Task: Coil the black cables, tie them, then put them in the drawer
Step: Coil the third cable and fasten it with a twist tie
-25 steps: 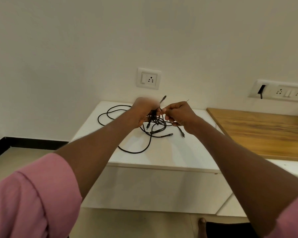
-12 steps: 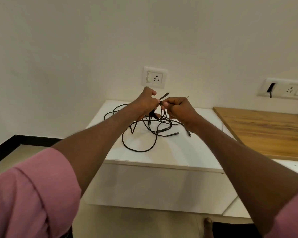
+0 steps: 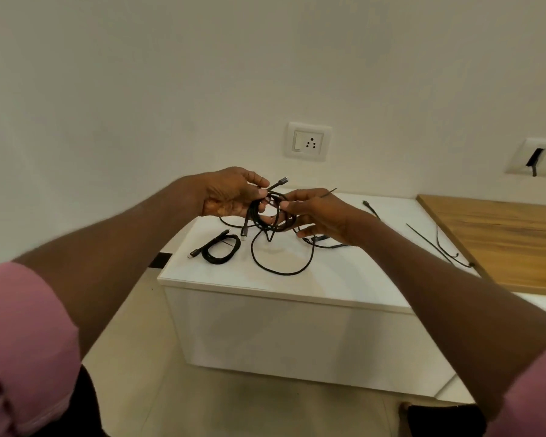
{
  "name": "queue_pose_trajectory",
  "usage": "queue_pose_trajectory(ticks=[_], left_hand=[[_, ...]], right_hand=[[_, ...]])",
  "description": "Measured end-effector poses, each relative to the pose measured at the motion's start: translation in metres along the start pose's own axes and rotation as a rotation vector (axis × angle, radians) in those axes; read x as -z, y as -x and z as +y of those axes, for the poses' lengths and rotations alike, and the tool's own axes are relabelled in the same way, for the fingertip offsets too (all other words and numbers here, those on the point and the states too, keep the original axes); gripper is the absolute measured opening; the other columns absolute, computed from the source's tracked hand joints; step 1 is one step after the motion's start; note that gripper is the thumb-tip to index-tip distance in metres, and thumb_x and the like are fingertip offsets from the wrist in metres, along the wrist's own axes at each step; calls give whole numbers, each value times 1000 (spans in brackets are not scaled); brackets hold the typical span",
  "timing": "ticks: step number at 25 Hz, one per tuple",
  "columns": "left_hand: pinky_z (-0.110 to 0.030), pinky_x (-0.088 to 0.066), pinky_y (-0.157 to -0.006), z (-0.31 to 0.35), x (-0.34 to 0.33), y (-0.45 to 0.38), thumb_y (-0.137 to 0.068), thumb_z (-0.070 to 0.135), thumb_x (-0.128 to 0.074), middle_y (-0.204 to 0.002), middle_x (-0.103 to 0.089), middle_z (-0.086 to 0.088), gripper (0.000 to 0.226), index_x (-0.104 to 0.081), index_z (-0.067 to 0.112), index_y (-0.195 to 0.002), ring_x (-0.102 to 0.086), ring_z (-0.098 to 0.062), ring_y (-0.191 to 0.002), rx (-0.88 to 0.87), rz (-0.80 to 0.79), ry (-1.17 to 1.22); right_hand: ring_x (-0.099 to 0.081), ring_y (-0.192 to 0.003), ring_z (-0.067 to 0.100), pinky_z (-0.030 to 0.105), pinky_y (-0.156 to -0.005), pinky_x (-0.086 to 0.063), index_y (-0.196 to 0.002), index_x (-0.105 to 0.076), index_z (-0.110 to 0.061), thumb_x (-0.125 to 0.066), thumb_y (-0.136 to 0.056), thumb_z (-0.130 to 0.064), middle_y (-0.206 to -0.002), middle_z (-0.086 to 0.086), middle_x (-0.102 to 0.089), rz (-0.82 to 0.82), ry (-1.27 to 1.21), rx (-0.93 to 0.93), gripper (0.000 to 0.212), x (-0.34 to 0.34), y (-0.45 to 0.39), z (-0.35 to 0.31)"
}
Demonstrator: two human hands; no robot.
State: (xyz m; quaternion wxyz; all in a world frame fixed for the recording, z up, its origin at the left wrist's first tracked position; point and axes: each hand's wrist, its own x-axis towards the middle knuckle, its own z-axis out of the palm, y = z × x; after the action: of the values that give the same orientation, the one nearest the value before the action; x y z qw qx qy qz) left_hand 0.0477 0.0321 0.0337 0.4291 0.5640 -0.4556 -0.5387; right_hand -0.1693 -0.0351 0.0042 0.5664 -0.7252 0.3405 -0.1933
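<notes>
My left hand (image 3: 230, 193) and my right hand (image 3: 316, 212) hold a partly wound black cable coil (image 3: 270, 216) above the white cabinet top (image 3: 344, 279). The left thumb and fingers pinch the coil near a plug end that sticks up to the right. The right fingers curl round the coil's other side, and a thin black tie tip pokes out above that hand. A loose loop (image 3: 281, 263) of the same cable hangs down onto the top. A finished small black coil (image 3: 221, 250) lies at the left of the top.
Spare black cable ties (image 3: 435, 244) lie at the cabinet's right edge beside a wooden desktop (image 3: 501, 238). Another black cable end (image 3: 369, 208) lies behind my right hand. A wall socket (image 3: 309, 141) sits above; a second switch plate (image 3: 539, 157) is at far right. The cabinet's white front (image 3: 297, 335) faces me.
The view has shifted left and nearer. The cable in my hands is now wound into a tighter coil, and a small finished coil shows at the left of the top.
</notes>
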Motion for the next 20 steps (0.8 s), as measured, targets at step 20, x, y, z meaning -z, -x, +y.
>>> queue_pose_trajectory(ticks=[20], left_hand=[[-39, -63, -73, -51, 12, -16, -82, 8, -84, -94, -74, -11, 17, -71, 9, -93, -69, -23, -75, -53, 144, -1033]], right_hand=[[-61, -102, 21, 35, -89, -52, -128, -62, -34, -76, -86, -22, -95, -8, -60, -19, 1061, -6, 45, -27, -26, 27]])
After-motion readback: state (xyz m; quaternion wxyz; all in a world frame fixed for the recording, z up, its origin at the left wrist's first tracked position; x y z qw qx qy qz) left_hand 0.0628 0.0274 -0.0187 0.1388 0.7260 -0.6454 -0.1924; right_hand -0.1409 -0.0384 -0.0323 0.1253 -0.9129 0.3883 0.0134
